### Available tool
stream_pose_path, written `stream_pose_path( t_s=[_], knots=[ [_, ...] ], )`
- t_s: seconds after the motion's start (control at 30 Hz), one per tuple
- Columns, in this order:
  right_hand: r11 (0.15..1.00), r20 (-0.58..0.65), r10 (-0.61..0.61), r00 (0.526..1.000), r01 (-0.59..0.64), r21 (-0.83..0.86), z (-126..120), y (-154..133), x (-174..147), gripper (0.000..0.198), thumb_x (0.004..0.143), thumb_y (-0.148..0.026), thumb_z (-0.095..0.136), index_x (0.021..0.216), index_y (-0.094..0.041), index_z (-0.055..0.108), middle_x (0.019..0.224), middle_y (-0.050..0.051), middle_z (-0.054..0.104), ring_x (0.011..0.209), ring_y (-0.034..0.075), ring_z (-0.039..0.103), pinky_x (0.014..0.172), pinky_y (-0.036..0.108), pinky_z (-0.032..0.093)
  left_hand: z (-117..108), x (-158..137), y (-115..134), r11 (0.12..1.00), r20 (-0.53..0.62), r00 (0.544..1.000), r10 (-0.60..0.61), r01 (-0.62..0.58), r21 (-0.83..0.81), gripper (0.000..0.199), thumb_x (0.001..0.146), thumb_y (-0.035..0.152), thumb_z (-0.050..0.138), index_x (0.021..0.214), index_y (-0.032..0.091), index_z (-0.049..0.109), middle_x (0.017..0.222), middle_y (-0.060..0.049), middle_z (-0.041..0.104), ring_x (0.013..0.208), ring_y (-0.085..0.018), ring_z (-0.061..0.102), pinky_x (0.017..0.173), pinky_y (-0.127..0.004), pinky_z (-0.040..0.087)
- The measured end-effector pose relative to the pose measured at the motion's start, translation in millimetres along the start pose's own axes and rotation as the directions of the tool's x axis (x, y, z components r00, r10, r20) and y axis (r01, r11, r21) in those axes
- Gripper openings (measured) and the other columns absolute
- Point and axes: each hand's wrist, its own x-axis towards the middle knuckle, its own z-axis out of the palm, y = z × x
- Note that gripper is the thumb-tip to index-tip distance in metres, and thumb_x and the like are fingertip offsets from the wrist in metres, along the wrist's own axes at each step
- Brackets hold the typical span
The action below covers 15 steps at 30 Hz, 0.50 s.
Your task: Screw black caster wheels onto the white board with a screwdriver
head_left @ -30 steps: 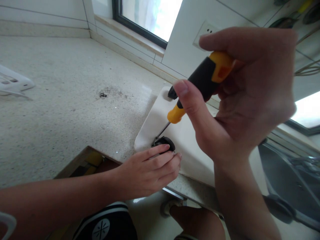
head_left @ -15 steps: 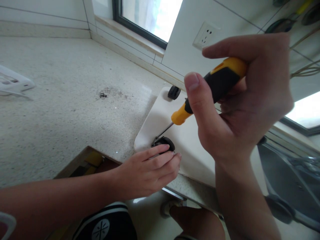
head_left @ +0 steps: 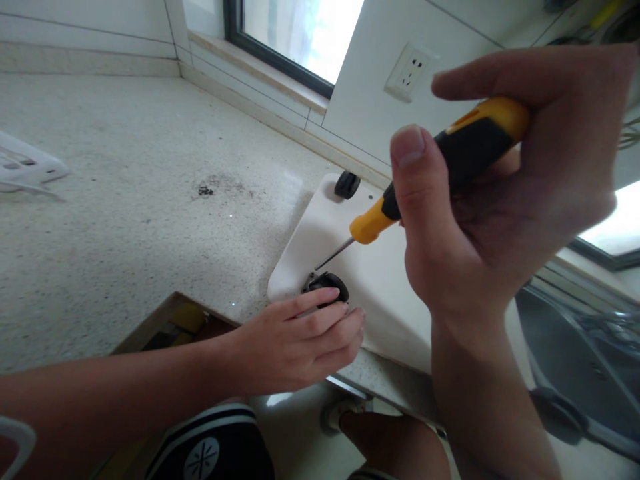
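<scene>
Fingers (head_left: 500,73) of the right hand (head_left: 505,200) are curled tight round the black-and-yellow handle of a screwdriver (head_left: 450,157), thumb pressed along its near side, so the tool slants down to the left with its thin metal shaft ending just above a small black caster wheel (head_left: 327,285). That wheel sits at the near left corner of a white board (head_left: 380,287) lying flat on the speckled countertop (head_left: 125,200), part of it reaching out past the counter's near edge. The left hand (head_left: 295,343) rests low at that corner, fingers half bent and close together, their tips touching the wheel and the board's edge; whether they truly grip the wheel I cannot tell. A second black wheel (head_left: 347,185) stands at the board's far left corner. On the wall beyond it is a white socket (head_left: 410,70), and further left a window (head_left: 295,33). A white plastic piece (head_left: 25,167) lies well apart at the far left of the counter.
</scene>
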Motion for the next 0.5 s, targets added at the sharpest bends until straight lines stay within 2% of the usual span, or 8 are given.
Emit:
stream_pose_path(
  t_s=[0.07, 0.1, 0.17, 0.23, 0.3, 0.37, 0.4, 0.5],
  knots=[
    [0.999, 0.047, 0.034, 0.998, -0.033, -0.016, -5.3, -2.1, 1.1, 0.008, 0.106, -0.034, 0.069, 0.113, -0.032, 0.067, 0.113, 0.002, 0.068, 0.083, 0.017, 0.058, 0.059, 0.035, 0.046, -5.0, 4.1, -6.8, 0.995, -0.129, 0.991, -0.023, 0.01, -0.095, 0.033, 0.106, 0.026, 0.071, 0.138, 0.02, 0.079, 0.149, -0.006, 0.075, 0.134, -0.022, 0.062, 0.136, -0.041, 0.046],
    [0.998, 0.068, 0.052, 0.996, -0.05, -0.03, -7.7, -3.7, 1.5, 0.006, 0.107, -0.034, 0.069, 0.111, -0.03, 0.068, 0.115, 0.002, 0.068, 0.084, 0.017, 0.059, 0.062, 0.034, 0.048, -8.1, 7.2, -12.3, 0.987, -0.201, 0.977, -0.076, 0.045, -0.154, 0.031, 0.106, 0.024, 0.068, 0.134, 0.019, 0.077, 0.142, -0.007, 0.077, 0.129, -0.022, 0.064, 0.133, -0.041, 0.048],
    [0.994, 0.075, 0.084, 0.994, -0.078, -0.079, -10.9, -7.5, 2.3, 0.006, 0.109, -0.033, 0.068, 0.107, -0.027, 0.068, 0.117, 0.003, 0.069, 0.09, 0.017, 0.061, 0.073, 0.033, 0.054, -13.9, 14.3, -27.8, 0.942, -0.243, 0.931, -0.271, 0.205, -0.266, 0.025, 0.104, 0.019, 0.062, 0.127, 0.018, 0.073, 0.127, -0.009, 0.078, 0.119, -0.023, 0.067, 0.122, -0.043, 0.054],
    [0.99, 0.026, 0.075, 0.997, -0.072, -0.122, -12.3, -10.4, 3.4, 0.005, 0.108, -0.029, 0.07, 0.109, -0.025, 0.067, 0.116, 0.003, 0.07, 0.095, 0.017, 0.063, 0.083, 0.032, 0.056, -17.1, 20.4, -48.0, 0.84, -0.087, 0.867, -0.491, 0.444, -0.31, 0.02, 0.106, 0.016, 0.058, 0.121, 0.017, 0.072, 0.118, -0.01, 0.078, 0.112, -0.025, 0.069, 0.109, -0.046, 0.056],
    [0.983, -0.017, 0.073, 0.997, -0.074, -0.166, -13.0, -11.3, 5.0, 0.005, 0.107, -0.025, 0.07, 0.11, -0.024, 0.066, 0.118, 0.004, 0.07, 0.101, 0.017, 0.066, 0.087, 0.03, 0.057, -17.1, 23.2, -69.1, 0.731, 0.166, 0.789, -0.592, 0.612, -0.303, 0.018, 0.107, 0.02, 0.059, 0.115, 0.019, 0.075, 0.114, -0.009, 0.08, 0.109, -0.028, 0.07, 0.102, -0.048, 0.055],
    [0.978, -0.042, 0.068, 0.997, -0.075, -0.194, -14.0, -10.7, 6.8, 0.004, 0.107, -0.025, 0.07, 0.109, -0.024, 0.066, 0.118, 0.005, 0.071, 0.105, 0.018, 0.068, 0.083, 0.029, 0.056, -15.1, 22.1, -86.3, 0.66, 0.365, 0.738, -0.567, 0.673, -0.334, 0.02, 0.103, 0.023, 0.064, 0.117, 0.021, 0.079, 0.116, -0.008, 0.082, 0.111, -0.029, 0.072, 0.102, -0.048, 0.055],
    [0.977, -0.049, 0.069, 0.996, -0.077, -0.201, -14.7, -10.3, 7.5, 0.004, 0.107, -0.025, 0.07, 0.109, -0.024, 0.066, 0.117, 0.005, 0.071, 0.106, 0.019, 0.069, 0.08, 0.028, 0.055, -14.0, 20.7, -92.2, 0.639, 0.421, 0.732, -0.536, 0.677, -0.364, 0.023, 0.102, 0.024, 0.066, 0.119, 0.022, 0.081, 0.118, -0.007, 0.082, 0.113, -0.029, 0.073, 0.104, -0.047, 0.056],
    [0.979, -0.076, 0.073, 0.994, -0.086, -0.184, -17.2, -10.3, 7.5, 0.006, 0.106, -0.026, 0.072, 0.108, -0.024, 0.066, 0.115, 0.004, 0.07, 0.105, 0.019, 0.069, 0.07, 0.027, 0.049, -12.1, 16.4, -98.8, 0.612, 0.477, 0.75, -0.458, 0.656, -0.442, 0.028, 0.103, 0.027, 0.066, 0.123, 0.025, 0.085, 0.124, -0.007, 0.082, 0.119, -0.027, 0.074, 0.109, -0.044, 0.056]
  ],
)
